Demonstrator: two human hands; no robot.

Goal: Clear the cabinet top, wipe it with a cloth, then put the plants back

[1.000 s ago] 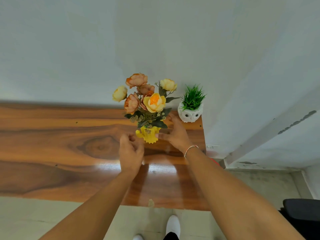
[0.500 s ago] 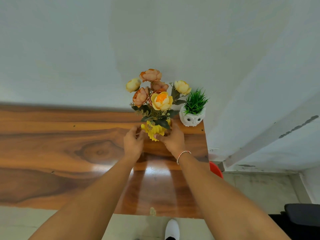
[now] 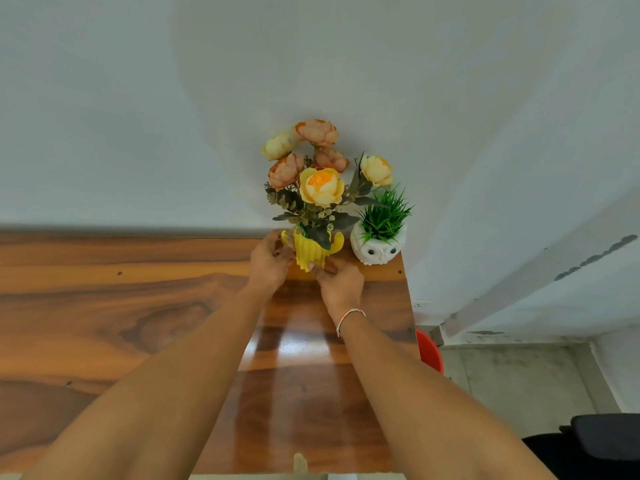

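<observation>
A yellow ribbed vase (image 3: 309,252) with orange and yellow flowers (image 3: 321,186) stands at the back right of the glossy wooden cabinet top (image 3: 138,306), close to the wall. My left hand (image 3: 268,259) grips its left side. My right hand (image 3: 341,282) pinches its lower front edge. Just right of the vase sits a white owl pot (image 3: 377,249) with green grass, at the cabinet's back right corner. No cloth is in view.
A white wall (image 3: 138,116) rises right behind the cabinet. Beyond the cabinet's right edge, a red object (image 3: 429,351) sits on the concrete floor. A black chair (image 3: 602,441) shows at the bottom right corner.
Both hands have carried the flower vase away from me toward the wall and a bit to the right, closer to the owl pot. The owl pot has stayed in place.
</observation>
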